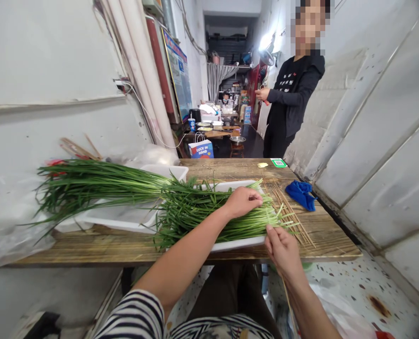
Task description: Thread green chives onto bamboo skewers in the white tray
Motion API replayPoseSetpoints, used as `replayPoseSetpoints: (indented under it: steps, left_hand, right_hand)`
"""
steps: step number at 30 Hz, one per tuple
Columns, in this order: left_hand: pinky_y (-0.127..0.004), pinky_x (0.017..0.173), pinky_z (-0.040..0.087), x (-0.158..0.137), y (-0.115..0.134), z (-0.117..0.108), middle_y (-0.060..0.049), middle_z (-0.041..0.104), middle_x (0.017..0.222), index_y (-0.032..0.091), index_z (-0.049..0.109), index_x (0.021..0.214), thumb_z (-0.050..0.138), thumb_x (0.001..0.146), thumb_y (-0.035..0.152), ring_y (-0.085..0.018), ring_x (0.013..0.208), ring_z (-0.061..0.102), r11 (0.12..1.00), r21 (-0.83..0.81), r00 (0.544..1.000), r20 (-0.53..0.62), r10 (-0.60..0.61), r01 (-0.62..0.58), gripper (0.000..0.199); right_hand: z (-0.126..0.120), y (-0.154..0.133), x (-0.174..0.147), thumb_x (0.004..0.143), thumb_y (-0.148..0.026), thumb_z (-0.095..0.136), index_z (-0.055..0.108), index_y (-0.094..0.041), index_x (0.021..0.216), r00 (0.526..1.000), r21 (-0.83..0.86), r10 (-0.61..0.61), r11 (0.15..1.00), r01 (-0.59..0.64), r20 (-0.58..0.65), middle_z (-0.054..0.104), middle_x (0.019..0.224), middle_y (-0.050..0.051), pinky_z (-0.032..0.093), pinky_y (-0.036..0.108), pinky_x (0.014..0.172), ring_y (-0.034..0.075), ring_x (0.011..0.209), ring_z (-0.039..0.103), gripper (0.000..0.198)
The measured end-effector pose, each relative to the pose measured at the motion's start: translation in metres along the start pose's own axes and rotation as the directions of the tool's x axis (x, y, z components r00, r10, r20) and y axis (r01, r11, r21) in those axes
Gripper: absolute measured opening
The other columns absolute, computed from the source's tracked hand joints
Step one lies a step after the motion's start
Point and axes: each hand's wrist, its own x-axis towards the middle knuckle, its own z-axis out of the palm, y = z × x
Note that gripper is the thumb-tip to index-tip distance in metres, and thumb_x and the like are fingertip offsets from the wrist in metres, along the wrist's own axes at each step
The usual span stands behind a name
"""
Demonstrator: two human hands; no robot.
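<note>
A thick layer of garlic chives lies in a white tray, pale stem ends pointing right. My left hand is over the stems with its fingers closed in a pinch on chive stems; the fingertips are partly hidden. At the tray's right front corner, my right hand is closed, thumb against forefinger, by the stem ends. A thin bamboo skewer runs down from this hand past the wrist; its upper end is hidden by the fingers. Loose bamboo skewers lie just right of the stems.
Another bundle of chives lies across a second white tray on the left. A blue cloth and a green QR-code card rest on the wooden table. A person stands beyond it, right.
</note>
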Motion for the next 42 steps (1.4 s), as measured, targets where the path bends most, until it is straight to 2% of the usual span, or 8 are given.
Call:
replayPoseSetpoints:
  steps: [10, 20, 28, 35, 38, 42]
  left_hand:
    - [-0.021, 0.062, 0.044, 0.000, 0.002, 0.000, -0.003, 0.068, 0.069, 0.012, 0.070, 0.075, 0.058, 0.072, 0.025, -0.013, 0.064, 0.059, 1.000, 0.018, 1.000, -0.017, -0.004, 0.004, 0.018]
    - [-0.020, 0.059, 0.042, -0.001, 0.004, -0.001, -0.002, 0.068, 0.067, 0.012, 0.071, 0.076, 0.058, 0.073, 0.023, -0.012, 0.062, 0.058, 0.999, 0.048, 1.000, 0.016, -0.002, 0.001, 0.018]
    - [-0.021, 0.065, 0.046, -0.001, 0.001, 0.000, -0.003, 0.072, 0.075, 0.014, 0.073, 0.079, 0.061, 0.073, 0.025, -0.014, 0.070, 0.063, 0.998, 0.065, 1.000, -0.002, 0.003, -0.002, 0.018]
    - [-0.022, 0.067, 0.046, -0.004, 0.008, -0.004, -0.005, 0.073, 0.080, 0.014, 0.075, 0.080, 0.061, 0.075, 0.025, -0.015, 0.074, 0.065, 0.994, 0.105, 1.000, 0.017, 0.020, -0.021, 0.019]
    - [-0.022, 0.071, 0.047, -0.006, 0.012, -0.007, -0.005, 0.074, 0.085, 0.013, 0.075, 0.083, 0.058, 0.078, 0.024, -0.016, 0.078, 0.066, 0.992, 0.117, 0.997, 0.065, 0.047, -0.054, 0.021]
    - [-0.021, 0.076, 0.047, -0.008, 0.015, -0.014, -0.005, 0.074, 0.091, 0.014, 0.075, 0.088, 0.055, 0.079, 0.021, -0.015, 0.084, 0.067, 0.979, 0.150, 0.973, 0.204, 0.104, -0.136, 0.022]
  right_hand:
    - [0.002, -0.002, 0.000, 0.082, -0.054, 0.057, 0.040, -0.021, 0.048, 1.000, -0.011, -0.012, 1.000, 0.012, -0.010, 0.032, 0.035, -0.008, 0.014, 0.020, 0.030, 0.005, 0.029, 0.024, 0.050]
    - [0.002, -0.002, -0.001, 0.079, -0.057, 0.059, 0.040, -0.021, 0.047, 1.000, -0.005, -0.007, 1.000, 0.007, -0.017, 0.032, 0.034, -0.007, 0.014, 0.021, 0.030, 0.005, 0.029, 0.024, 0.051]
    - [0.002, 0.000, -0.001, 0.080, -0.056, 0.059, 0.041, -0.021, 0.047, 1.000, -0.017, -0.013, 1.000, 0.013, -0.023, 0.032, 0.034, -0.007, 0.014, 0.021, 0.030, 0.006, 0.029, 0.025, 0.051]
    - [0.004, 0.002, -0.001, 0.081, -0.056, 0.058, 0.040, -0.021, 0.049, 0.999, -0.017, -0.007, 1.000, 0.006, -0.054, 0.033, 0.035, -0.007, 0.015, 0.022, 0.032, 0.006, 0.030, 0.025, 0.050]
    - [0.004, 0.002, -0.001, 0.080, -0.057, 0.058, 0.041, -0.021, 0.049, 0.998, -0.021, -0.003, 1.000, 0.002, -0.055, 0.033, 0.034, -0.007, 0.015, 0.022, 0.031, 0.007, 0.029, 0.025, 0.050]
    - [0.003, 0.002, -0.002, 0.082, -0.056, 0.056, 0.041, -0.021, 0.049, 0.999, -0.043, -0.020, 0.999, 0.018, -0.045, 0.032, 0.034, -0.007, 0.016, 0.022, 0.032, 0.007, 0.030, 0.025, 0.050]
